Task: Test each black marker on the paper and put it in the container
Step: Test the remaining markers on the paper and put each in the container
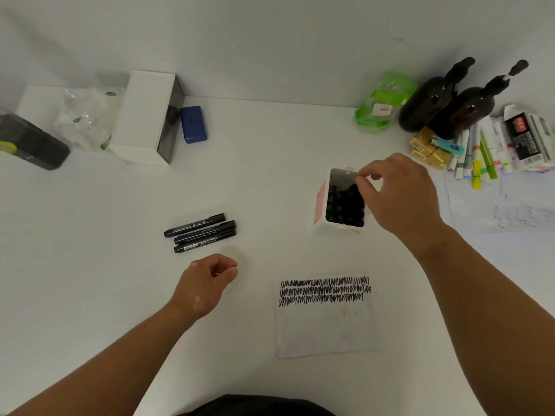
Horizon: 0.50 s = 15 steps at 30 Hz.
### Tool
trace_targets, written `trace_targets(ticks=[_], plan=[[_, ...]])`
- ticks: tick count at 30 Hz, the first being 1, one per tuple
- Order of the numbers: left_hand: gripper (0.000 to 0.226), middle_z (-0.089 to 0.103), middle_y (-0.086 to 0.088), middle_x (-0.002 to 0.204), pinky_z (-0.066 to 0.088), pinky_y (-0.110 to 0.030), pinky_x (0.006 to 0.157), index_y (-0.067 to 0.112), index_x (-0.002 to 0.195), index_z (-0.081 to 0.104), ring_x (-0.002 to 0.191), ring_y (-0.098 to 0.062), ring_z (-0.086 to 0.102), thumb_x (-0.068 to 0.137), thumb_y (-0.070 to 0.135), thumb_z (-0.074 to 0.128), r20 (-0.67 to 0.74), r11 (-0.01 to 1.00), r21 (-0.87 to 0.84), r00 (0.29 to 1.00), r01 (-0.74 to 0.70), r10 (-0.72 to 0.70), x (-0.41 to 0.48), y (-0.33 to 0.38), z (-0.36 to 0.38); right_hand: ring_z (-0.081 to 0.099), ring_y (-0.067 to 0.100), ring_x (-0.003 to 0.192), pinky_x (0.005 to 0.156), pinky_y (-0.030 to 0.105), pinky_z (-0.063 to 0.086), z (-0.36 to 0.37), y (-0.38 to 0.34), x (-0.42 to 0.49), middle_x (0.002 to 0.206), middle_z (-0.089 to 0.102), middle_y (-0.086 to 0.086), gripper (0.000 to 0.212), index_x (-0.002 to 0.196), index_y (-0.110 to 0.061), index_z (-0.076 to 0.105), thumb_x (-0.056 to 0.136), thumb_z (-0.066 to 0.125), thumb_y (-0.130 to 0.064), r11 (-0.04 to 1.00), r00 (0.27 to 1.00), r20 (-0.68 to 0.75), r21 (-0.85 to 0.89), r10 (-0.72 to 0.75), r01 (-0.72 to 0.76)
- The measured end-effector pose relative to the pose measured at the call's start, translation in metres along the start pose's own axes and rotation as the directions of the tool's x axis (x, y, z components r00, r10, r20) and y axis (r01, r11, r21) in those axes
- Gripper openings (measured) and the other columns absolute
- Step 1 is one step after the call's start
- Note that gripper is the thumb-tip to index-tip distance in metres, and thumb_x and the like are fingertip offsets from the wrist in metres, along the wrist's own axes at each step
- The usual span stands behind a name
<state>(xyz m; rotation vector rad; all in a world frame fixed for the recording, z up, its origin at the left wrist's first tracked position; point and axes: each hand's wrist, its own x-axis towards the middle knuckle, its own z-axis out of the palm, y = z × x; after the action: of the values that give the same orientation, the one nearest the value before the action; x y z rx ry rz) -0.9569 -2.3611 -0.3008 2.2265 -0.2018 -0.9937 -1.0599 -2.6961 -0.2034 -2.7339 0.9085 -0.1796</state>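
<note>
White table [270,145] against a plain wall, lit evenly. Item one: container [320,205], white, upright, right of centre, packed with black markers [345,205] standing on end, with a gap at its far end. Your right hand [402,193] hovers over that end, thumb and forefinger [365,181] drawn close together at the marker tops; whether they pinch one cannot be told. If you are seating a marker, lower it straight into the gap and let go only once it stands among the others, so the box does not tip. Item two: three markers [201,232], capped, lying side by side and touching, well left of the container, judged untested. Your left hand [207,280] sits just below them, fingers loosely curled, holding nothing; take the nearest one first so the others do not roll. Item three: paper [324,331], near you and below the container, three scribble rows [324,291] across its top, lower part bare; start the next line there. Surroundings: brown bottles [444,106] and coloured pens [480,154] far right, white box [147,115] far left.
</note>
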Motion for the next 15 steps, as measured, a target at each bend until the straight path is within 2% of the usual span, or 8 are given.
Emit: trace_targets(ticks=[3,5,7,11,15], plan=[[0.005,0.066,0.014,0.082,0.046,-0.02,0.072,0.026,0.091,0.07,0.072,-0.006,0.061,0.09,0.021,0.07,-0.143,0.926,0.354,0.971,-0.129,0.19,0.012,-0.008,-0.021,0.054,0.014,0.072,0.07,0.03,0.044,-0.001,-0.004,-0.03,0.087,0.064,-0.002,0.013,0.1,-0.019,0.076,0.094,0.068,-0.028,0.993,0.996,-0.089,0.118,0.012,-0.001],[0.013,0.068,0.002,0.094,0.051,-0.03,0.082,0.017,0.102,0.071,0.087,-0.019,0.064,0.089,0.015,0.069,-0.158,0.853,0.492,0.946,-0.175,0.285,0.023,-0.013,-0.034,0.052,0.011,0.066,0.067,0.028,0.044,0.003,-0.011,-0.058,0.081,0.063,-0.005,0.006,0.094,-0.019,0.076,0.09,0.073,-0.022,0.983,0.993,-0.11,0.184,0.032,-0.011],[0.024,0.067,-0.006,0.11,0.053,-0.041,0.089,0.013,0.111,0.07,0.105,-0.03,0.06,0.088,0.011,0.068,-0.156,0.783,0.601,0.936,-0.163,0.314,0.033,-0.015,-0.042,0.05,0.012,0.061,0.065,0.029,0.044,0.012,-0.017,-0.088,0.075,0.062,-0.006,0.004,0.088,-0.018,0.076,0.086,0.077,-0.015,0.972,0.993,-0.108,0.235,0.05,-0.023],[0.024,0.065,-0.012,0.108,0.052,-0.045,0.081,0.008,0.11,0.069,0.098,-0.036,0.056,0.087,0.008,0.065,-0.104,0.65,0.74,0.926,-0.173,0.364,0.049,-0.013,-0.042,0.053,0.012,0.059,0.067,0.033,0.051,0.038,-0.021,-0.137,0.075,0.062,-0.007,0.009,0.084,-0.022,0.074,0.084,0.079,-0.014,0.948,0.995,0.038,0.301,0.096,-0.102],[0.009,0.065,-0.01,0.096,0.052,-0.044,0.073,0.009,0.096,0.067,0.089,-0.037,0.058,0.088,0.013,0.065,-0.088,0.618,0.766,0.923,-0.178,0.374,0.052,-0.015,-0.03,0.056,0.011,0.068,0.072,0.033,0.051,0.061,-0.023,-0.169,0.079,0.063,-0.009,0.004,0.088,-0.025,0.074,0.088,0.076,-0.022,0.943,0.977,0.184,0.29,0.111,-0.162]])
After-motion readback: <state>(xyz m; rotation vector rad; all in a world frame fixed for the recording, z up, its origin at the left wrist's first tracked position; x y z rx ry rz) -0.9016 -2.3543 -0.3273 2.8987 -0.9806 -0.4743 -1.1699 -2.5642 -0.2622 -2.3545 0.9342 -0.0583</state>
